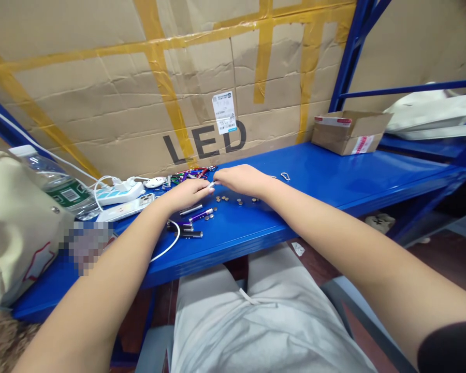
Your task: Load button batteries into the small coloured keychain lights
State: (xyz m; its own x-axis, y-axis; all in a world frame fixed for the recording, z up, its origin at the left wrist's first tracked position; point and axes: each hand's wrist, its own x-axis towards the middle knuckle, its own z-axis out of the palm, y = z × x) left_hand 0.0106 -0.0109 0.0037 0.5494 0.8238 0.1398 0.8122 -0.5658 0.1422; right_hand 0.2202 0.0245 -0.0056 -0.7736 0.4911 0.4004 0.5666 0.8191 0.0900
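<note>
My left hand (188,194) is closed, pinching a small silvery tube (212,184) just above the blue shelf. The bent fingers of my right hand (241,178) meet the tube's other end; my hands hide most of it. Below them lie several small round metal discs (239,202), like button cells. Nearer to me are a silver tube (191,210), a purple tube with a pale end (201,215) and a black tube (191,234). Behind my left hand is a pile of colourful small metal tubes and clips (186,175). A carabiner (285,176) lies right of my right hand.
On the left stand a cloth bag (19,223), a plastic bottle (64,189), a power strip (120,192) and a phone (126,207). A white cable (174,241) loops near the shelf edge. A large LED carton (140,109) backs the shelf; a small open box (349,135) sits right.
</note>
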